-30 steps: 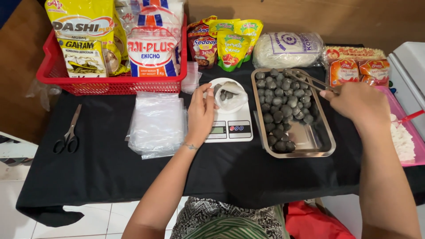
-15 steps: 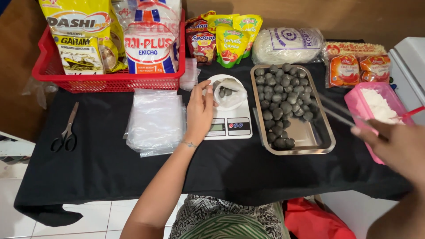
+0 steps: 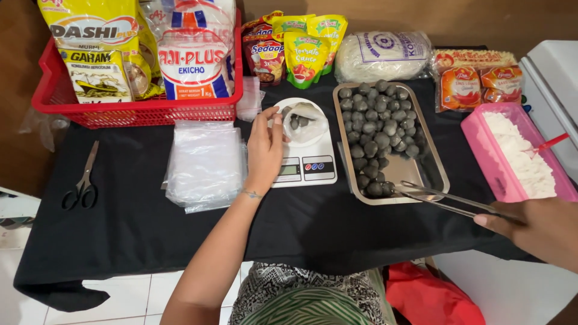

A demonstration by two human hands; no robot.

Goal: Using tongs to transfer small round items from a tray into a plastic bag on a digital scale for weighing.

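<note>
My left hand grips small clear bag mid-frame, few balls in; right hand clamps metal tongs lower right, steel tray mostly full.

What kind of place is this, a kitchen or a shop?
Probably a home food-packing table, not a shop: a white digital kitchen scale bears a small clear bag of dark round balls, beside a steel tray of them, a stack of clear plastic bags and seasoning packets.

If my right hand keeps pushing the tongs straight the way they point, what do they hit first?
Probably the dark balls at the near end of the metal tray; the tongs in your right hand already point at them, though height is unclear.
</note>
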